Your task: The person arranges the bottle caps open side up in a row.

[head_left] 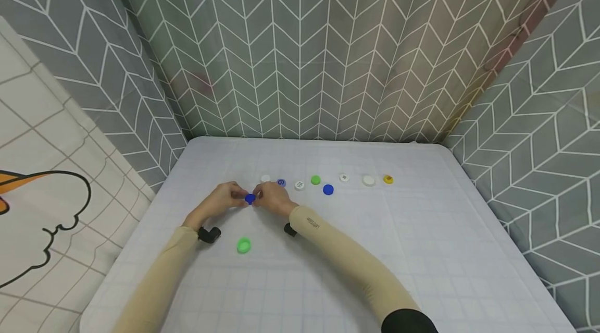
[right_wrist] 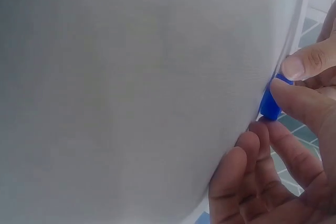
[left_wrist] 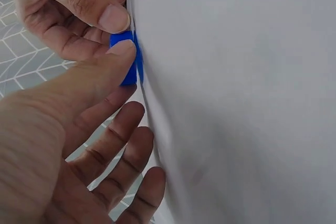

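Note:
Low over the white tabletop, my two hands meet at one small blue bottle cap [head_left: 250,198]. The left hand [head_left: 222,199] pinches its near side, with the thumb across the blue side wall [left_wrist: 124,60] and the other fingers spread loosely below in the left wrist view. From the opposite side the right hand [head_left: 273,197] grips the same cap between thumb and forefinger. Seen in the right wrist view, the cap [right_wrist: 273,103] stands right at the table surface, partly covered by both thumbs. A bright green cap [head_left: 243,245] lies closer to me, between the forearms.
Behind and right of my hands runs a loose row of caps: a blue printed one [head_left: 281,182], a white one [head_left: 299,185], a green one [head_left: 315,180], a plain blue one [head_left: 328,189], more white ones [head_left: 369,181] and a yellow one [head_left: 388,179]. Patterned curtains [head_left: 300,62] enclose the table [head_left: 422,249].

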The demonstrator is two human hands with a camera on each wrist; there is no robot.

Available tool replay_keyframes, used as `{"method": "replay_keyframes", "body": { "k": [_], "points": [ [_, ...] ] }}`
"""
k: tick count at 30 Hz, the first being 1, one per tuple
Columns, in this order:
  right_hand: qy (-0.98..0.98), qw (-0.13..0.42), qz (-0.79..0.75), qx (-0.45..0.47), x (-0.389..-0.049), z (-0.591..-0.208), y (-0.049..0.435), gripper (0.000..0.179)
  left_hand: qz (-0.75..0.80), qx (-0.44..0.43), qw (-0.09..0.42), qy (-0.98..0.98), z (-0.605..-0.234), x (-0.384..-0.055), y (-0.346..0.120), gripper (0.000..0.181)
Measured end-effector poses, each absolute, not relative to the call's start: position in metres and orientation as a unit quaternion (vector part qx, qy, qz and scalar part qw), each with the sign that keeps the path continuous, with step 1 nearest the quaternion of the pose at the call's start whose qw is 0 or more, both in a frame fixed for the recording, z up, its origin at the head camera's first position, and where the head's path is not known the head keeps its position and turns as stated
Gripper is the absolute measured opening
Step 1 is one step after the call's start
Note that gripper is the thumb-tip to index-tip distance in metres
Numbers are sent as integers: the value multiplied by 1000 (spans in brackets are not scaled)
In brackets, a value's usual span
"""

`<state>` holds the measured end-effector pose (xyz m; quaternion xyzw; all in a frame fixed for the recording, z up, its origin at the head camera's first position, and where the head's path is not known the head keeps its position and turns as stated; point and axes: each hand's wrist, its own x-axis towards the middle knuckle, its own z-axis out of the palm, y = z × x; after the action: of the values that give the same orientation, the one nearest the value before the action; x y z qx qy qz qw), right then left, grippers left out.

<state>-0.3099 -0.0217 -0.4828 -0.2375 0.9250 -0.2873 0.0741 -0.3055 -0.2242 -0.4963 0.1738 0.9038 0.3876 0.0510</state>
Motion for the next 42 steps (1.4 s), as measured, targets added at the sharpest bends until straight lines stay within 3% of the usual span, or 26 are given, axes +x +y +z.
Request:
{"method": "replay_keyframes", "body": {
  "k": [14,22,42],
  "points": [
    [920,58,-291,-256,-298,-467,-10,29,374,210,29,903,-478,-295,-214,23],
    [905,16,-315,-286,-289,-451,7,27,365,230,2,902,-465,-286,-205,25],
    [848,16,-430,-308,-240,-447,49,25,379,240,-29,893,-452,-234,-173,25]
  ]
}}
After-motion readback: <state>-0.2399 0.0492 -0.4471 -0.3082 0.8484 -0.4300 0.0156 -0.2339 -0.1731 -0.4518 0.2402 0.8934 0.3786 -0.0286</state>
